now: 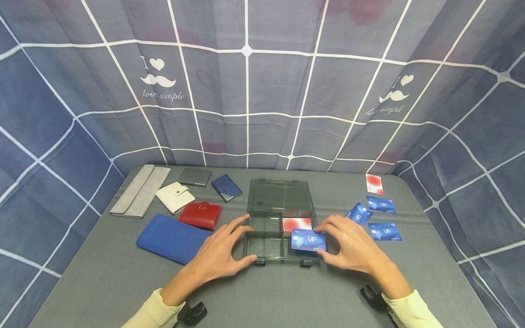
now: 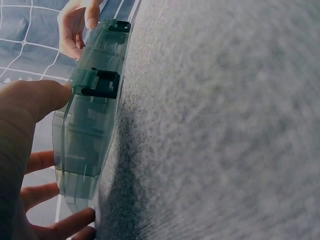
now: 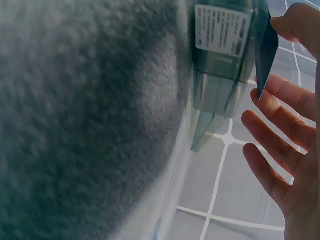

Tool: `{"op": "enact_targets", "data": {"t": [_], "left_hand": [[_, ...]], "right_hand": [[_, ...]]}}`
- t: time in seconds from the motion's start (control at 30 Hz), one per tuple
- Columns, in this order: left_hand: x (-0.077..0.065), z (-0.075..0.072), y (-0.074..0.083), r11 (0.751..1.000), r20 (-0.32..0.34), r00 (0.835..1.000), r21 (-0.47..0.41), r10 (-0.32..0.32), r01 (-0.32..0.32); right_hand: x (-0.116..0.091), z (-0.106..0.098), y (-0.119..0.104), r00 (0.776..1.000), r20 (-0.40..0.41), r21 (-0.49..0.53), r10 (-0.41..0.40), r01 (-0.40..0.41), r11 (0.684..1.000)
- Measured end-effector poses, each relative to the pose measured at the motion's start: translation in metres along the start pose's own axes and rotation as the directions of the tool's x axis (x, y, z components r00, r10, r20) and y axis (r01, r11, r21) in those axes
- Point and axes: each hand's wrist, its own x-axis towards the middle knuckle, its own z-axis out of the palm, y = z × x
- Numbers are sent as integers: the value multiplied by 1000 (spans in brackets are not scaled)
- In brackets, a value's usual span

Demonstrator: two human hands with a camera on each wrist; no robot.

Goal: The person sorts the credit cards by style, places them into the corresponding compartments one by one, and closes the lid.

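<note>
Wallets (image 1: 141, 191): a grey one lies furthest left, then the cream wallet (image 1: 174, 197) and the red wallet (image 1: 201, 215); a dark holder (image 1: 195, 177) and a navy holder (image 1: 226, 187) lie behind.
Pouch (image 1: 170, 239): blue, flat, partly hidden by the left hand.
Left hand (image 1: 219, 253): fingers spread wide, set against the box's left side, thumb at its front corner; I read this as steadying.
Box (image 1: 264, 248): open, lid laid back, between both hands; a red card (image 1: 296, 224) sits in the back right compartment.
Blue card (image 1: 308, 240): above the front right compartment; from my feeds I cannot tell whether it touches the rim. I judge the step in hand to be putting this card into the box.
Right hand (image 1: 348, 243): narrow pinch on the card's right edge, thumb in front. The next move, I think, calls for lining the card up with the compartment, lowering it and letting go without catching the divider.
Loose cards (image 1: 384, 232): three blue and one red-and-white, right of the box; likely left for later.
</note>
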Motion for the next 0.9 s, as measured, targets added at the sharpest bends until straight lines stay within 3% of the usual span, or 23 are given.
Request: {"op": "enact_targets", "data": {"t": [0.37, 0.9], "left_hand": [[0, 3, -1, 1000, 1, 1000, 13, 1, -1], [-1, 3, -1, 1000, -5, 1000, 20, 0, 0]], "right_hand": [[1, 2, -11, 999, 45, -2, -19, 19, 1000], [11, 9, -15, 994, 30, 31, -109, 108, 994]]}}
